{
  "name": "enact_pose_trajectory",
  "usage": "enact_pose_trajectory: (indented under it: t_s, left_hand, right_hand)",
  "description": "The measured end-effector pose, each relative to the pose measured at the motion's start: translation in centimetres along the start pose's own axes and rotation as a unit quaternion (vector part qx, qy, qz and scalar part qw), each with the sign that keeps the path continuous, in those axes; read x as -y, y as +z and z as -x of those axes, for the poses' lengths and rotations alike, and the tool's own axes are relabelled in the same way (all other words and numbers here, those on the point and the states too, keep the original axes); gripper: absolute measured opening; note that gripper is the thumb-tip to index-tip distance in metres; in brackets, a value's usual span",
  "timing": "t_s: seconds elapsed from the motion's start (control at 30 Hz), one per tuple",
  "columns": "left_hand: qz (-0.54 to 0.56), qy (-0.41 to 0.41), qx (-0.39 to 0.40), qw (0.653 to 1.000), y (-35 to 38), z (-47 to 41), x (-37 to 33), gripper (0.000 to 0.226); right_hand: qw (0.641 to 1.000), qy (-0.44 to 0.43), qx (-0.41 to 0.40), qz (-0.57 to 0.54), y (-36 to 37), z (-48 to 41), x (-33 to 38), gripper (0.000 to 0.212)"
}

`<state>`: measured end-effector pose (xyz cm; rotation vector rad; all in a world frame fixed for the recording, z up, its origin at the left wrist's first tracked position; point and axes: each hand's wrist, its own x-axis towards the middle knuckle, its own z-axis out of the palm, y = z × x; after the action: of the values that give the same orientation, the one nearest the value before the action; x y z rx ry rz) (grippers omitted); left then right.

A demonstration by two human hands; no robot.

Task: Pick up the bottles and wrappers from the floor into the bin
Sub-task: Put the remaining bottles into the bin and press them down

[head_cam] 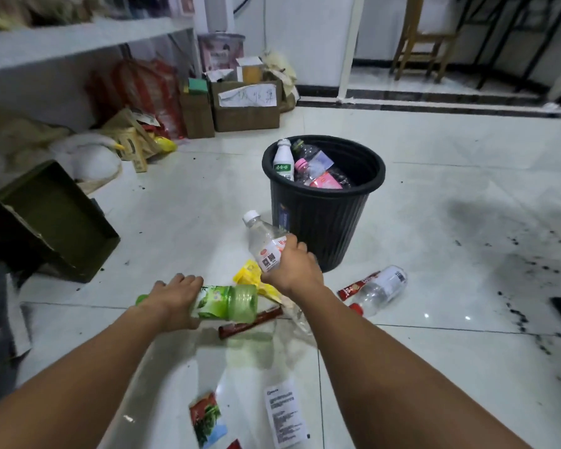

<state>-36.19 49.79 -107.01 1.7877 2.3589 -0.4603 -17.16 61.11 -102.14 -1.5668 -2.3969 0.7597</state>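
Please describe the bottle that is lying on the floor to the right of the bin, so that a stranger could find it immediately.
Start at the black bin in the middle of the white tiled floor. Just to its lower right, a clear bottle lies on its side, touched by neither hand. Its red cap, white label and the red wrapper beside it set it apart from the green bottle and the white-capped bottle, both held.

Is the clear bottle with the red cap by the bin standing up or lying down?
Lying down. The clear bottle rests on its side on the floor tiles, cap toward the camera, right of the bin.
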Motion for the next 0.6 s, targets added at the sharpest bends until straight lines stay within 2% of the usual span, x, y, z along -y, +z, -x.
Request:
enact_pose_trajectory:
  t_s: [0.1, 0.23, 0.43, 0.5, 0.6]
  left_hand:
    - [0.077, -0.064, -0.006, 0.995, -2.1, -0.5, -0.4, 0.07]
    - [0.126, -0.102, -0.031, 0.986, -5.9, -1.2, -0.4, 0.07]
    - [0.1, -0.122, -0.078, 0.984, -11.9, -2.3, 1.7, 0.068]
    - [0.094, -0.12, -0.085, 0.985, -13.0, -2.5, 2.3, 0.067]
    - [0.086, -0.114, -0.095, 0.985, -14.5, -3.0, 3.2, 0.066]
  right_hand:
    - [1.0, -0.02, -0.004, -0.008, -3.2, -0.2, -0.4, 0.086]
    - [0.992, -0.039, -0.042, -0.112, -7.9, -1.2, -1.0, 0.083]
    - [0.935, -0.003, -0.088, -0.344, -15.3, -4.4, 0.1, 0.078]
    - [0.93, -0.001, -0.088, -0.358, -17.7, -6.1, 1.2, 0.079]
    - [0.944, -0.011, -0.096, -0.316, -20.3, -8.2, 2.8, 0.078]
